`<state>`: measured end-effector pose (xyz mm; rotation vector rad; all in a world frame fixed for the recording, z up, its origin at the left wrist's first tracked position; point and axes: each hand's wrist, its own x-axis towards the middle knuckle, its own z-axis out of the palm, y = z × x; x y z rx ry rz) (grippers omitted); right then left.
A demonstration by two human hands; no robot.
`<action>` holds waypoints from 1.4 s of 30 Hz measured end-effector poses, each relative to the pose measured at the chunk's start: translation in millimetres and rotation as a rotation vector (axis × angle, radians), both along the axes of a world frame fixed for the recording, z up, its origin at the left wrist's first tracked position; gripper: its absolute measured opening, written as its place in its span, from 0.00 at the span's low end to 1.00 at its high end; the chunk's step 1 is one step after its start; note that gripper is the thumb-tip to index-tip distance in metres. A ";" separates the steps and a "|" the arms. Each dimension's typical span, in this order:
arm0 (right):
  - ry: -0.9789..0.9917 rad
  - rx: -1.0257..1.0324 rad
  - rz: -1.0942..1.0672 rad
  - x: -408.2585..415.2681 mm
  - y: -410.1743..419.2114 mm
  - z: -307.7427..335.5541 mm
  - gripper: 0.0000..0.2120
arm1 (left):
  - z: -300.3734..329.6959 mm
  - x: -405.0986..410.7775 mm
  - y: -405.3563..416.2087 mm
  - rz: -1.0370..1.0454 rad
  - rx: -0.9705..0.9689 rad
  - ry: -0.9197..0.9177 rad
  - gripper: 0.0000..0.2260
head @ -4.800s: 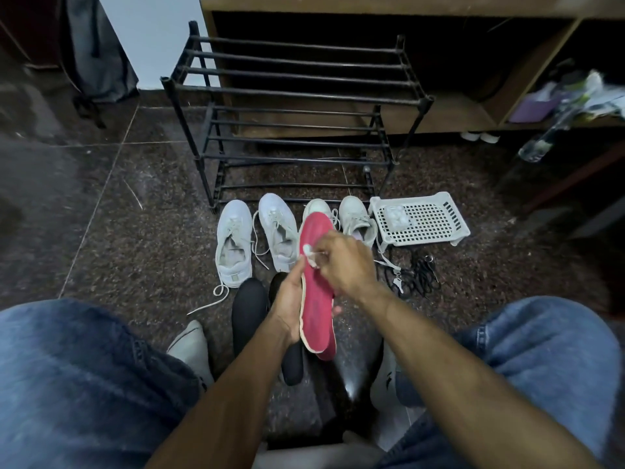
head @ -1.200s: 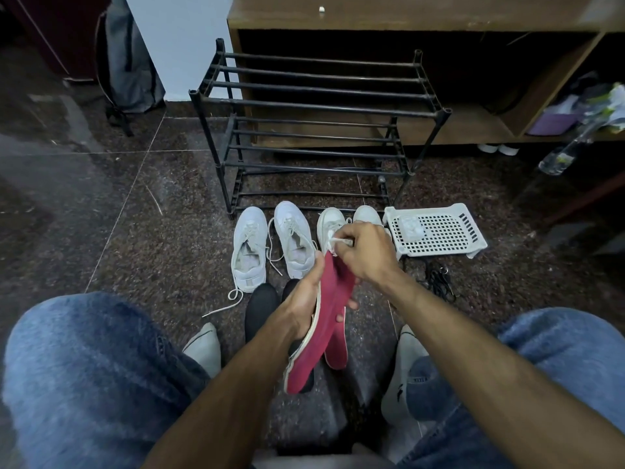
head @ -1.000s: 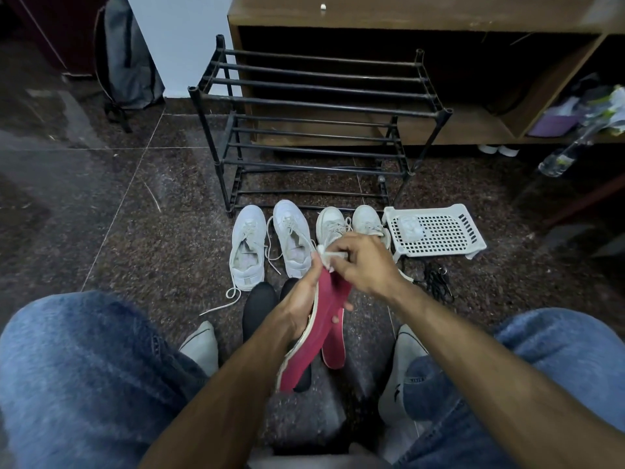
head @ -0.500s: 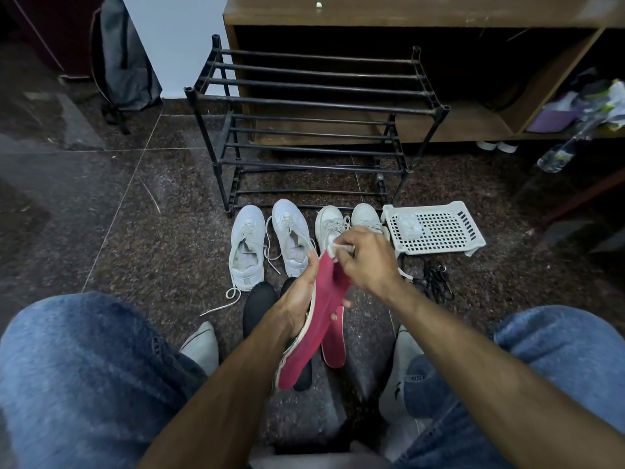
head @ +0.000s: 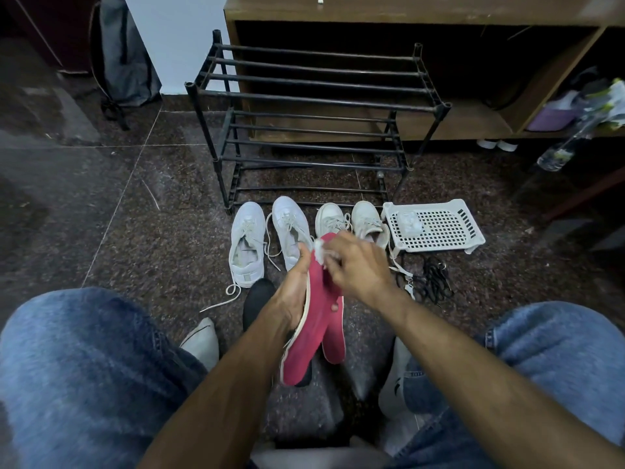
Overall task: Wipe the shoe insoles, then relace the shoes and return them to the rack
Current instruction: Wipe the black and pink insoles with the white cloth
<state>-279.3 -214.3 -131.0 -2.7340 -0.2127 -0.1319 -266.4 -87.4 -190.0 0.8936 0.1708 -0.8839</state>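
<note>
Four white shoes sit in a row on the floor just in front of the black rack (head: 314,106), whose bars hold nothing, so the return step is not yet done. From left they are the left-hand pair (head: 247,242) and (head: 291,228), with laces loose and trailing, then the right-hand pair (head: 329,218) and (head: 367,220), partly hidden by the hands. Toes point at the rack, probably so each shoe can be slid straight in later.

Just right of the shoes lies a white perforated tray (head: 439,228) with a small pale packet on it, perhaps the wipe supply; the view is too blurred to be sure. A tangle of dark laces (head: 429,282) lies on the floor near the tray, kept apart for relacing.

The red insole (head: 304,336) is held up off the floor between the knees, heel end toward the body, red face turned up and to the right so it can be wiped. A second red insole (head: 334,343) lies just behind it, overlapping; whether it rests on the floor I cannot tell.

The left hand (head: 291,296) grips the insole from its left edge, fingers curled behind and thumb along the rim, bracing it against the rubbing. The right hand (head: 358,269) pinches a small white wipe (head: 321,248) in its fingertips, pressed on the toe end. Wiping is the step in hand.
</note>
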 end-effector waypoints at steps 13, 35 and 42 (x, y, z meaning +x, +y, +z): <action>-0.039 -0.080 -0.110 10.8 -6.6 9.4 0.09 | 2.4 6.1 1.3 0.093 -0.133 0.081 0.38; 0.183 0.131 0.083 -9.2 -0.2 3.0 0.06 | 13.6 2.5 5.8 0.352 -0.209 0.164 0.23; 0.101 -0.142 0.202 -5.9 -5.0 7.0 0.09 | 8.4 6.9 0.4 0.337 -0.167 0.138 0.24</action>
